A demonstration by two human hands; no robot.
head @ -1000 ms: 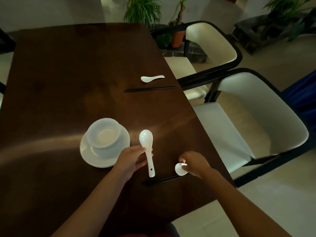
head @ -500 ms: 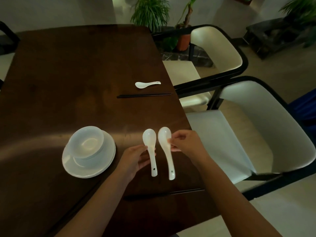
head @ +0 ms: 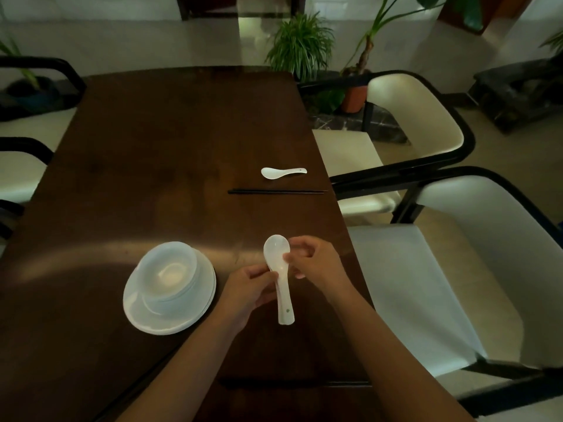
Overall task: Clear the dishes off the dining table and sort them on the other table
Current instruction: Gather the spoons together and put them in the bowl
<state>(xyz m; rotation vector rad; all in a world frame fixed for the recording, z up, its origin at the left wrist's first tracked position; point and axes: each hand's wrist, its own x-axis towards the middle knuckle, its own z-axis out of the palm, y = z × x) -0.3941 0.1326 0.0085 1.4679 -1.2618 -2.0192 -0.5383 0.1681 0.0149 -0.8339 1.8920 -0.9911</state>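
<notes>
Two white ceramic spoons (head: 281, 278) are nested one on the other above the dark wooden dining table (head: 170, 166). My left hand (head: 249, 292) grips their handles from the left, and my right hand (head: 313, 263) pinches them near the bowl end from the right. To the left a white bowl (head: 167, 269) sits on stacked white plates (head: 146, 315). A third white spoon (head: 281, 172) lies farther back near the right edge, with black chopsticks (head: 275, 192) just in front of it. Another pair of black chopsticks (head: 289, 383) lies under my arms by the near edge.
Two cream chairs with black frames, one (head: 426, 278) near and one (head: 405, 117) farther back, stand along the table's right side. More chairs (head: 24, 166) are at the left. Potted plants (head: 301, 44) stand beyond the far end.
My right hand picked a second spoon up from the table by the near chopsticks, and brought it beside the left hand's spoon. Now the two spoons are stacked together in both hands.
</notes>
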